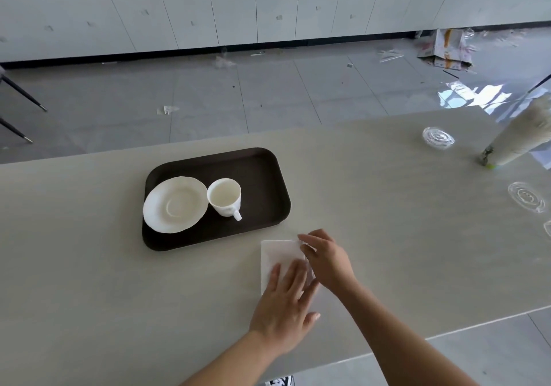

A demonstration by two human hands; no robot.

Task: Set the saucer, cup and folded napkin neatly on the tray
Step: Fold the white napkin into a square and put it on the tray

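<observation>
A dark brown tray (262, 177) lies on the pale table. On its left part rests a white saucer (174, 204), and a white cup (224, 196) stands upright just right of it, handle toward me. A white napkin (278, 256) lies flat on the table below the tray's right corner. My left hand (284, 302) presses flat on the napkin's near part, fingers spread. My right hand (326, 259) pinches the napkin's right edge with its fingertips. Both hands hide the napkin's near and right portions.
Clear plastic lids (438, 137) (526, 196) lie at the table's right side, beside a tilted pale wrapped bundle (518, 135). The table's near edge (447, 333) runs diagonally at lower right. Litter and chair legs (24, 93) are on the floor beyond.
</observation>
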